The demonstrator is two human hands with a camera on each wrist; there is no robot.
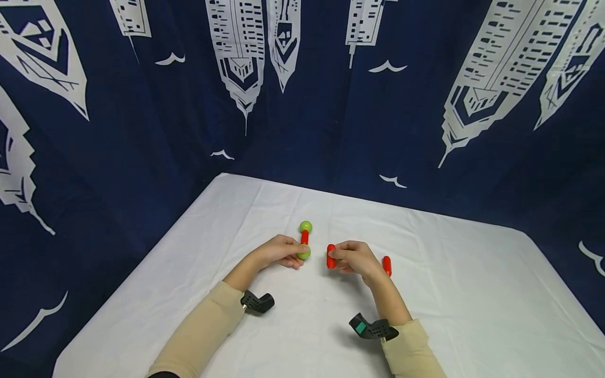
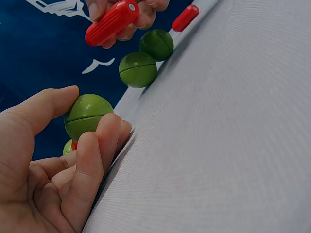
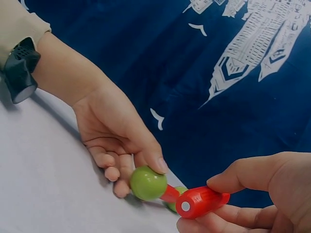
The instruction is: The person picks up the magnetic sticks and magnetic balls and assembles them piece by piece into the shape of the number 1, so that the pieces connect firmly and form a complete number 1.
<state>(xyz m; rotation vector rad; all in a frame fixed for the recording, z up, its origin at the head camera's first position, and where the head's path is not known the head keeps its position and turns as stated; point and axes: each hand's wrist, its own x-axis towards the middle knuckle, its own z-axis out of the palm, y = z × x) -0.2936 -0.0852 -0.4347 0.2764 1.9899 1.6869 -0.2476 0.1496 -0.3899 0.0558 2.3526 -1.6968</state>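
My left hand (image 1: 281, 250) pinches the near green ball (image 2: 89, 116) between thumb and fingers. That ball sits at one end of a red rod (image 1: 304, 238), with another green ball (image 1: 305, 227) at its far end. To the right, my right hand (image 1: 356, 257) holds a loose red rod (image 3: 197, 201), ridged with a pale dot on its end face, apart from the joined piece. Two more green balls (image 2: 138, 70) show beyond my left hand in the left wrist view; in the head view they are hidden.
Another red rod (image 1: 387, 265) lies on the white-covered table (image 1: 472, 294), just right of my right hand. A dark blue curtain (image 1: 331, 136) with white buildings and birds hangs behind the table. Each wrist wears a black camera mount (image 1: 373, 328).
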